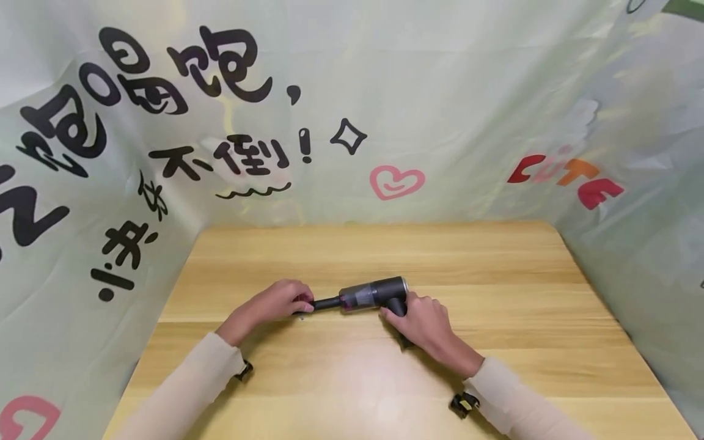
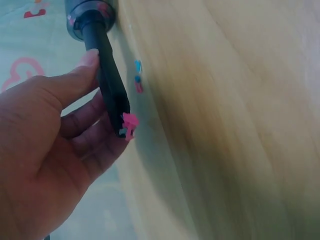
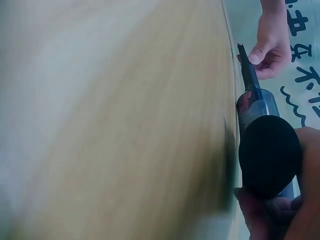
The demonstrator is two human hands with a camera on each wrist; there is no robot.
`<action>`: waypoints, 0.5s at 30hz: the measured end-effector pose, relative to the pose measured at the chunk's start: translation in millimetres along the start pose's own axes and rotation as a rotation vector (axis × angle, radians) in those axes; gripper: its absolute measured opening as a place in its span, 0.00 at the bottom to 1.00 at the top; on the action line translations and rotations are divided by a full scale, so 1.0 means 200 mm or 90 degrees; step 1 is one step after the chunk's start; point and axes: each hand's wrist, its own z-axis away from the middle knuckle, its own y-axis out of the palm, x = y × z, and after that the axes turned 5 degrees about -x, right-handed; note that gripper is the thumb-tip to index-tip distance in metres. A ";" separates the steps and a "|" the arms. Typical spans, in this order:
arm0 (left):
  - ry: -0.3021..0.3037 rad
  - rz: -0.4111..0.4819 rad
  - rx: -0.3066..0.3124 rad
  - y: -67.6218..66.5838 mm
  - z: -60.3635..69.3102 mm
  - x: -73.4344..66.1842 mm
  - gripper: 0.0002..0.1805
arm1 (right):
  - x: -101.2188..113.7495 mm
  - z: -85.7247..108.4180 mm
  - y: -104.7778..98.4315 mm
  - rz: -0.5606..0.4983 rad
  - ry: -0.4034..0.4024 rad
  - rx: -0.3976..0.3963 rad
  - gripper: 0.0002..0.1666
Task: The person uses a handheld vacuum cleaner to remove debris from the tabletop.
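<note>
A dark handheld vacuum cleaner with a clear dust cup is held low over the wooden table. My right hand grips its handle, with the thumb on the near side. At the other end, my left hand pinches the narrow black nozzle between thumb and fingers. Pink and bluish scraps cling at the nozzle's mouth. Beside it on the table lie a few small blue and pink scraps. Pink bits show inside the dust cup in the right wrist view.
The light wooden table spreads around both hands. A pale printed cloth with black characters, a pink heart and coloured letters hangs behind it and along both sides. Each sleeve carries a small black device near the wrist.
</note>
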 end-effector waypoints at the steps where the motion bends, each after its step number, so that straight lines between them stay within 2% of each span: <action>1: -0.005 -0.004 -0.005 0.01 0.01 0.00 0.09 | 0.01 0.00 0.01 0.001 0.005 0.001 0.34; 4: -0.023 -0.018 -0.029 0.02 0.06 -0.01 0.09 | 0.03 0.00 0.04 0.006 0.008 0.007 0.34; 9: -0.026 -0.070 -0.069 0.05 0.13 -0.01 0.09 | 0.04 0.01 0.05 0.014 -0.002 0.021 0.36; 15: -0.065 -0.105 -0.107 0.05 0.22 0.02 0.11 | -0.04 0.04 -0.01 -0.003 -0.001 0.054 0.38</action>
